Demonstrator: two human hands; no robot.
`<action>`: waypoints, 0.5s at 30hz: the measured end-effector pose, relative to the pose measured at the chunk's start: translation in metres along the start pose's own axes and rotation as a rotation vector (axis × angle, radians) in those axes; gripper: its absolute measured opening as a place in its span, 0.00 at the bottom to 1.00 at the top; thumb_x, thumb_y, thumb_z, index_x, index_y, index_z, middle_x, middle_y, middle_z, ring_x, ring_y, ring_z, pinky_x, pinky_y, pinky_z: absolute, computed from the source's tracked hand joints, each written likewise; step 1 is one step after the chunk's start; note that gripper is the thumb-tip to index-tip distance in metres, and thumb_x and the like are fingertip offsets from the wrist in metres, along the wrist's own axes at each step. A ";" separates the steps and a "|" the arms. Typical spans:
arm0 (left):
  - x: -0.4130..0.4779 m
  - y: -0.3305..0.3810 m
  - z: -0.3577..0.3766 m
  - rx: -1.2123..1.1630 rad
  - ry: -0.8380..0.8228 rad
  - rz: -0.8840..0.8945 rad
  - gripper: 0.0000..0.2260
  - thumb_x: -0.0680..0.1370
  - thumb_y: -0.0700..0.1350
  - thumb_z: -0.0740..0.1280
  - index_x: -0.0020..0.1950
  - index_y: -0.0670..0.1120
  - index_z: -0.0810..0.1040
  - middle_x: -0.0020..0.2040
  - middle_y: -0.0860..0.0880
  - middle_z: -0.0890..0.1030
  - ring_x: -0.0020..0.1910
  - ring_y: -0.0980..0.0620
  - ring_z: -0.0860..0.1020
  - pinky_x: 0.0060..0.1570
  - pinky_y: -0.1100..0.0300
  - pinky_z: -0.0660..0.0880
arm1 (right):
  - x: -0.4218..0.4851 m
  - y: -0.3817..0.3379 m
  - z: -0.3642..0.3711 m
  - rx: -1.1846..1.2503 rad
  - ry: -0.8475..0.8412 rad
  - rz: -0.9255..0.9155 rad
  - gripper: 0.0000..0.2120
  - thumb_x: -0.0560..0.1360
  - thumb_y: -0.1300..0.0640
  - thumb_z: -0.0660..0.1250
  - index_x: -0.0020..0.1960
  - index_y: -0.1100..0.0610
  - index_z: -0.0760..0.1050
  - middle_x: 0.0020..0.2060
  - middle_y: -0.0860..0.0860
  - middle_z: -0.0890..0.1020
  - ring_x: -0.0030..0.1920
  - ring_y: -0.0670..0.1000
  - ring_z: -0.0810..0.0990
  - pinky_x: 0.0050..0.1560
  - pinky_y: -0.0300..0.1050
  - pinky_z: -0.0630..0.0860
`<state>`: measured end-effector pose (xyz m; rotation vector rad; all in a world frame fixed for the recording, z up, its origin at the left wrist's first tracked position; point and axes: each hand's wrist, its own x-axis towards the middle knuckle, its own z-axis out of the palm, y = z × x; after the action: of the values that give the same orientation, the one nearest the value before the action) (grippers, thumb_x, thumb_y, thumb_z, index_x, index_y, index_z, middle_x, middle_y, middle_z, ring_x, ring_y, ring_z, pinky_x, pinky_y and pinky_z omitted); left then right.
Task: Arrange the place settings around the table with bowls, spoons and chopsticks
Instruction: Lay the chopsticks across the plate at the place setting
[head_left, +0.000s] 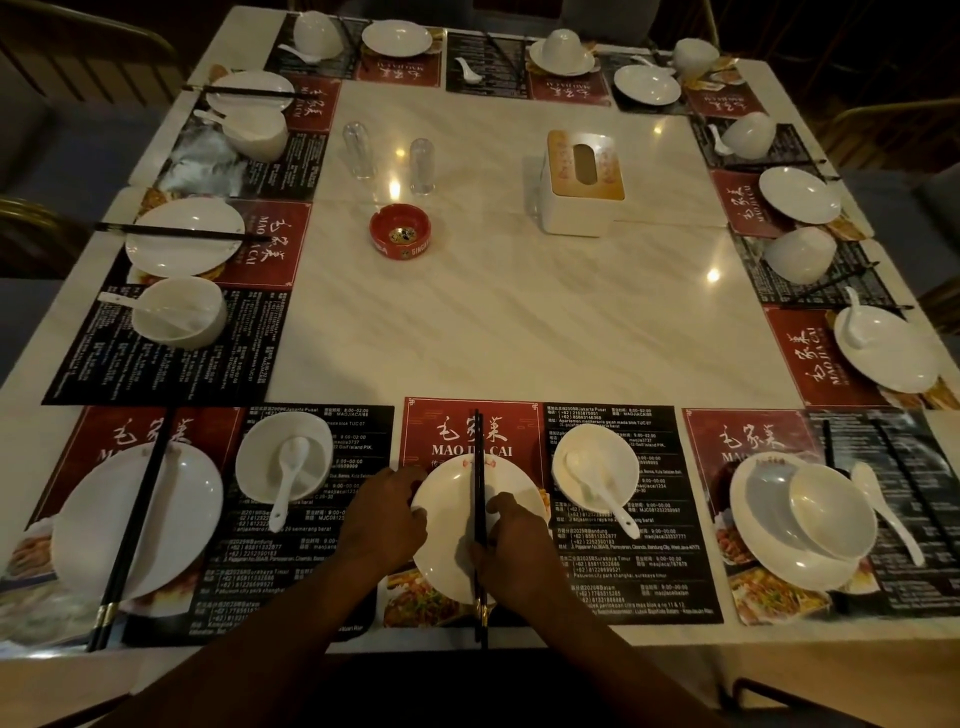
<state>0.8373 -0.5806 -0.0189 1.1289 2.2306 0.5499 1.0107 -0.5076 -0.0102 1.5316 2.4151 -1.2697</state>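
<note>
A white plate (449, 525) lies on the middle placemat (649, 582) at the near edge. My left hand (387, 517) grips the plate's left rim. Black chopsticks (479, 457) lie lengthwise across the plate, and my right hand (514, 553) pinches them near their lower half. To the right stands a white bowl (597, 467) with a spoon (602, 493) in it. On the near left mat are a plate with chopsticks (135, 514) and a bowl with a spoon (285, 462). On the near right mat a bowl (831, 509) sits on a plate, a spoon (888, 514) beside it.
Further settings with plates, bowls, spoons and chopsticks line the left, far and right sides. In the middle of the marble table (493, 322) stand a red ashtray (400, 236), two clear glasses (421, 166) and a tissue box (582, 182).
</note>
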 end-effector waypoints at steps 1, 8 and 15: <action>0.000 -0.001 0.000 -0.004 -0.005 0.001 0.19 0.72 0.42 0.72 0.63 0.52 0.78 0.55 0.48 0.80 0.52 0.51 0.79 0.52 0.56 0.79 | 0.000 0.001 0.000 0.005 0.000 0.000 0.22 0.71 0.47 0.72 0.62 0.51 0.72 0.49 0.49 0.85 0.50 0.49 0.83 0.47 0.42 0.80; 0.003 -0.003 -0.003 -0.022 -0.017 0.025 0.19 0.72 0.40 0.72 0.62 0.52 0.80 0.53 0.48 0.80 0.49 0.52 0.79 0.48 0.57 0.79 | -0.001 0.002 -0.001 0.000 0.001 -0.008 0.20 0.73 0.48 0.71 0.62 0.52 0.73 0.47 0.49 0.84 0.48 0.47 0.83 0.43 0.38 0.78; 0.003 -0.004 -0.001 -0.071 -0.011 0.035 0.17 0.73 0.40 0.72 0.61 0.50 0.80 0.51 0.49 0.82 0.48 0.53 0.79 0.49 0.58 0.79 | 0.000 0.001 -0.001 0.032 0.001 -0.010 0.18 0.73 0.52 0.72 0.61 0.52 0.74 0.47 0.48 0.85 0.48 0.47 0.83 0.45 0.36 0.77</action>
<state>0.8329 -0.5807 -0.0211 1.1338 2.1682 0.6311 1.0123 -0.5069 -0.0101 1.5302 2.4182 -1.3153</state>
